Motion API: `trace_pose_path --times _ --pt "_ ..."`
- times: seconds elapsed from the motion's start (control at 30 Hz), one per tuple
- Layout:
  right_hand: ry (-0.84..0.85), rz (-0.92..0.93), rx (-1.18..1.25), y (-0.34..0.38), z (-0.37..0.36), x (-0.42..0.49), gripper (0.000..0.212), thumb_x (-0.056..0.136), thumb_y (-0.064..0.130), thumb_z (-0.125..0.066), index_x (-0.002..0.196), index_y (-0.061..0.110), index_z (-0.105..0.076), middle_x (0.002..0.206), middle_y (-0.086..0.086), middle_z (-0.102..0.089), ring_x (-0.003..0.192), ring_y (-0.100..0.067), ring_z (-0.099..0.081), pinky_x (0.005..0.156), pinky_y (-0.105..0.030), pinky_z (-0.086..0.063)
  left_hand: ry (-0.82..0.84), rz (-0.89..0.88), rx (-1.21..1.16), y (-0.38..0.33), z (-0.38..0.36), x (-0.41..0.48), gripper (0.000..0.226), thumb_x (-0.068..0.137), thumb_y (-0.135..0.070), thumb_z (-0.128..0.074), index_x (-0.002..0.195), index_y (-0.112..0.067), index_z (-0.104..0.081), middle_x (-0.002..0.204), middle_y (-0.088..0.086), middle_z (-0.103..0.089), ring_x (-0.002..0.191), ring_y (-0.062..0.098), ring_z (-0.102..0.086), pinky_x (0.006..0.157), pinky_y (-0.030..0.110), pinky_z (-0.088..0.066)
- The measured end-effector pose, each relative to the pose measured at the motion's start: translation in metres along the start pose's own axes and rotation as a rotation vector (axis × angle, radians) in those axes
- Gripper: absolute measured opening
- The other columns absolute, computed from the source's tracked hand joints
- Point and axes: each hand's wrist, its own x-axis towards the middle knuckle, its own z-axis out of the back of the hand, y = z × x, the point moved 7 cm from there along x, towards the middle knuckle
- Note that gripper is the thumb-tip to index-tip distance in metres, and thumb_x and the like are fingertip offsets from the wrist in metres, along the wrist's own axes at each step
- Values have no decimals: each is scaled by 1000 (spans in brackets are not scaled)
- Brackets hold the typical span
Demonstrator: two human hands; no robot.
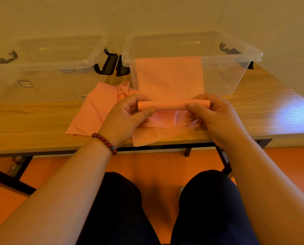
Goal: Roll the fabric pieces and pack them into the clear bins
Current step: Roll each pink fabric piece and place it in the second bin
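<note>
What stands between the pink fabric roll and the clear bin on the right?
Nothing visible does. The left hand and right hand hold the pink fabric roll just before the right clear bin, whose top is open. Only the fabric's own unrolled part spans between them.

The setting reads as a plain workroom or office rather than a home, though which of the two cannot be settled. The counter [33, 117] is a wood-grain laminate top on a black metal frame [24, 167], like a utility work table. Behind the counter rises a plain cream wall [147, 13], and beneath the counter lies a smooth orange floor [147, 161]. At the counter's far edge stand a left clear bin [87, 65] and a right clear bin [250, 55] with black latches [108, 65]. The left one carries a barcode sticker [82, 97].
</note>
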Motion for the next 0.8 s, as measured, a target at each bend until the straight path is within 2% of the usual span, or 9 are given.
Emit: trace_pose_path --times 0.13,0.23,0.3,0.43,0.53,0.6,0.7,0.8 --pt "0 4 17 1 -1 0 6 88 24 -65 94 23 -67 73 2 -72 72 -11 -69 59 -25 -51 -3 5 8 1 1 0 15 89 -14 -61 90 -28 -62 67 -14 -68 67 2 -63 60 22 -57" --pt "38 -3 64 2 -3 0 31 73 31 -70 103 23 -64 75 1 -73 71 -12 -69 57 -22 -50 -3 0 23 0 0 1 12 90 -15 -61 90 -27 -62 66 -15 -67 64 2 -62 59 21 -56" --pt "57 -12 82 1 -2 0 39 69 28 -73 107 26 -62 78 0 -73 72 -14 -70 58 -23 -50 -4 0 27 0 0 1 10 90 -16 -61 89 -26 -62 65 -15 -67 63 1 -62 58 20 -56" --pt "48 -4 60 1 -1 1 29 84 8 -70 104 27 -62 81 0 -72 73 -15 -70 58 -25 -49 4 11 8 0 0 0 15 88 -16 -64 93 -30 -62 72 -11 -68 66 3 -63 60 20 -56" --pt "32 8 44 2 -2 0 11 90 11 -64 98 20 -63 73 1 -71 69 -13 -68 54 -21 -49 17 10 -3 0 -1 0 28 84 -11 -68 98 -34 -59 82 -8 -66 66 2 -63 61 19 -55" --pt "10 10 39 2 -1 0 5 91 15 -63 96 17 -64 70 0 -70 68 -14 -68 56 -25 -50 18 9 -5 0 -1 0 28 84 -8 -67 95 -33 -61 79 -9 -67 66 2 -63 62 21 -56" --pt "-12 15 33 1 1 1 6 92 20 -62 95 16 -65 69 -1 -68 66 -16 -67 64 -38 -50 11 14 11 1 -1 0 16 89 -11 -62 91 -27 -62 67 -11 -68 64 3 -62 59 20 -56" --pt "13 13 29 1 -1 2 10 90 19 -65 100 20 -64 73 1 -71 68 -14 -68 60 -31 -50 -12 13 -9 1 0 1 11 91 -13 -59 91 -23 -62 63 -11 -67 60 3 -61 54 18 -52"
